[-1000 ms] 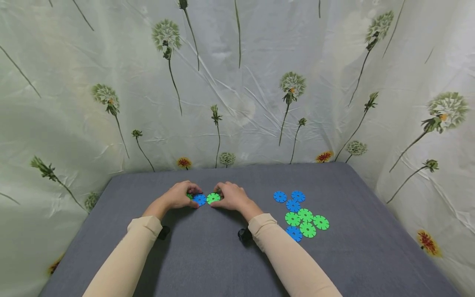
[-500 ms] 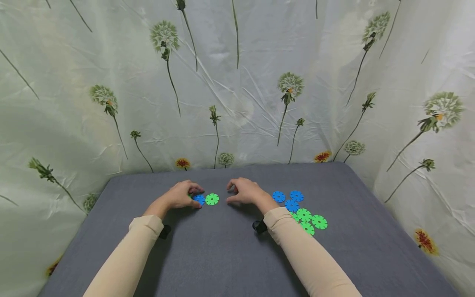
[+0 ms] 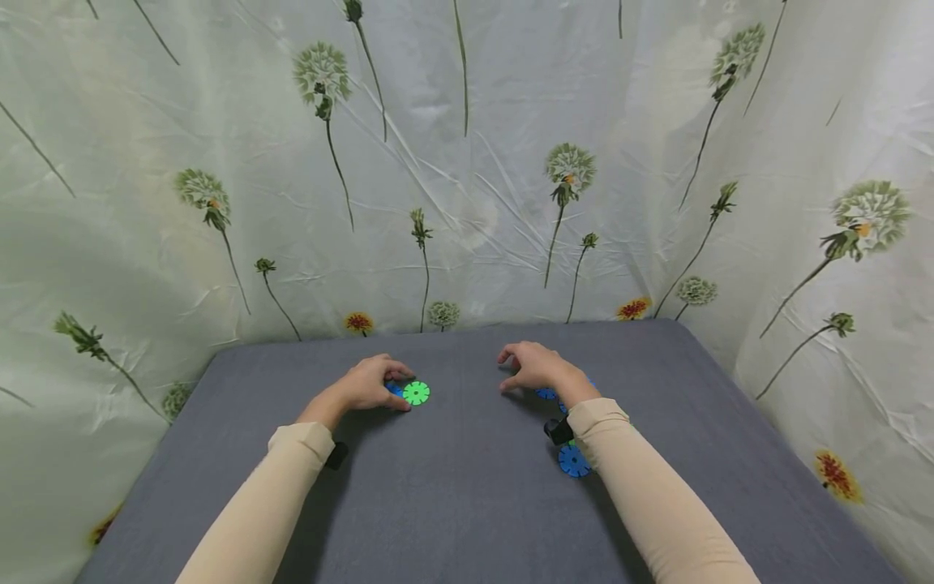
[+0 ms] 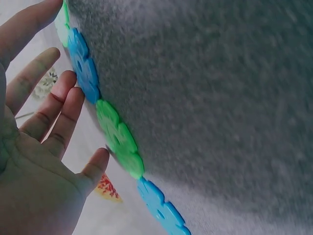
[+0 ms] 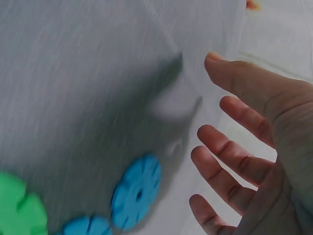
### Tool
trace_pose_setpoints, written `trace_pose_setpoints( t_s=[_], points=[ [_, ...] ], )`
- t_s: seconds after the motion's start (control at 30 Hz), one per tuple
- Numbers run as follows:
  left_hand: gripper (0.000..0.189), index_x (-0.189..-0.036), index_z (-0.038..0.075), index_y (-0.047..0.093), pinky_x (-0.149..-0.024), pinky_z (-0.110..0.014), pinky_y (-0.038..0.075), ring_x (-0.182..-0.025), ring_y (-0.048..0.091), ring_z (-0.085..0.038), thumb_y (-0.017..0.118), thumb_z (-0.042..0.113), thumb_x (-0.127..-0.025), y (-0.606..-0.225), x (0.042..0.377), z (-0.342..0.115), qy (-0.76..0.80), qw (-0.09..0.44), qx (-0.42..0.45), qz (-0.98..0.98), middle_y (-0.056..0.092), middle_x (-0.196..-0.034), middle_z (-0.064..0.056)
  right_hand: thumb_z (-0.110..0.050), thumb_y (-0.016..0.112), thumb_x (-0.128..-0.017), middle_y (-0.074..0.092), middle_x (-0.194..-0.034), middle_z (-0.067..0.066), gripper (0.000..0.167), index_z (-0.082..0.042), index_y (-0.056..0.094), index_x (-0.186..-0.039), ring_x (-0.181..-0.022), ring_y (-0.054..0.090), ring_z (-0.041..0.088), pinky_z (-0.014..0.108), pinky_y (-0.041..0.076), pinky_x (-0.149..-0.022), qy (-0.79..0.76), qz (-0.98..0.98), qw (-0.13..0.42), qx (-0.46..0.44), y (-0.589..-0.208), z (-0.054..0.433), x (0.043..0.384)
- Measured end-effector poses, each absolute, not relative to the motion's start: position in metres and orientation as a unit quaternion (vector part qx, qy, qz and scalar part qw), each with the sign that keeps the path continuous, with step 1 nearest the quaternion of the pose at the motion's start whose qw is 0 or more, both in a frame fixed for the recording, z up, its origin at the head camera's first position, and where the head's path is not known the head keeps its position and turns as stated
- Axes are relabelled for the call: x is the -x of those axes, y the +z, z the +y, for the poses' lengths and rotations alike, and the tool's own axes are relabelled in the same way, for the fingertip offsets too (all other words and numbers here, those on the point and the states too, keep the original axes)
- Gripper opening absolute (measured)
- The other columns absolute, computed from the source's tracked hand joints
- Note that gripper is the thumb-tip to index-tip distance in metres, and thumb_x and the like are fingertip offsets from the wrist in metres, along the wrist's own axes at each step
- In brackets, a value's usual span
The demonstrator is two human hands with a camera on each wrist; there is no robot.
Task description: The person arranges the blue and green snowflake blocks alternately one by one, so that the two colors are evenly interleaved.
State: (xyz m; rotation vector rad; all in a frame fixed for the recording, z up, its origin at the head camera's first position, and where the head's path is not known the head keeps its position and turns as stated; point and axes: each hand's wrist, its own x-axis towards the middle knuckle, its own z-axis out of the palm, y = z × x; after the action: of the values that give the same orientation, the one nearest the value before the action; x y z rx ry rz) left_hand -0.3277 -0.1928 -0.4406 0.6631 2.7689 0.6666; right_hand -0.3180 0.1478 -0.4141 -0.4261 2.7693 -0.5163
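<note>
Flat, notched plastic discs lie on the grey cloth. In the left wrist view they form a row, edge to edge, in alternating colours: a green disc (image 4: 62, 24), a blue disc (image 4: 84, 66), a second green disc (image 4: 119, 139) and a second blue disc (image 4: 161, 208). My left hand (image 3: 370, 383) is beside this row with fingers apart and gently bent, partly covering it in the head view; the green end disc (image 3: 416, 393) shows past the fingertips. Nothing is held in my right hand (image 3: 536, 367), which hovers with spread fingers near a loose blue disc (image 5: 137, 191).
More loose discs sit under and around my right forearm, which hides most of them; a blue disc (image 3: 574, 460) shows beside the black wrist camera (image 3: 559, 430). A floral curtain (image 3: 467, 203) hangs behind the grey-covered table (image 3: 452, 495).
My right hand has let go of the green end disc and moved right, towards the loose discs. My left hand has shifted slightly right along the row, covering more of the blue disc.
</note>
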Motion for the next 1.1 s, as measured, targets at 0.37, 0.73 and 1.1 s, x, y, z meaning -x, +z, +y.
trace_pose_setpoints(
  t_s=[0.37,0.73,1.1],
  points=[
    [0.051,-0.131,0.017,0.078,-0.094,-0.048,0.049,-0.104,0.060,-0.022,0.093,0.034,-0.085,-0.443,0.328,-0.181,0.228,0.104,-0.238,0.938,0.065,-0.113,-0.005,-0.020,0.088,-0.092,0.068,-0.140,0.023,0.052,-0.006,0.067,-0.138,-0.133,0.063,0.040,0.056,0.051,-0.112,-0.191,0.961,0.152,0.132,-0.418,0.188,0.314],
    [0.045,-0.127,0.016,0.080,-0.097,-0.045,0.052,-0.107,0.061,-0.024,0.092,0.029,-0.087,-0.444,0.331,-0.176,0.238,0.113,-0.231,0.937,0.065,-0.115,-0.006,-0.014,0.089,-0.089,0.072,-0.133,0.018,0.050,-0.003,0.071,-0.134,-0.127,0.066,0.036,0.049,0.054,-0.110,-0.190,0.961,0.149,0.131,-0.417,0.199,0.311],
    [0.042,-0.126,0.016,0.080,-0.100,-0.042,0.053,-0.108,0.061,-0.024,0.092,0.025,-0.087,-0.447,0.331,-0.178,0.248,0.124,-0.224,0.934,0.066,-0.117,-0.005,-0.014,0.090,-0.088,0.073,-0.134,0.014,0.047,-0.005,0.073,-0.131,-0.129,0.066,0.035,0.047,0.054,-0.111,-0.170,0.968,0.143,0.120,-0.425,0.197,0.313]
  ],
)
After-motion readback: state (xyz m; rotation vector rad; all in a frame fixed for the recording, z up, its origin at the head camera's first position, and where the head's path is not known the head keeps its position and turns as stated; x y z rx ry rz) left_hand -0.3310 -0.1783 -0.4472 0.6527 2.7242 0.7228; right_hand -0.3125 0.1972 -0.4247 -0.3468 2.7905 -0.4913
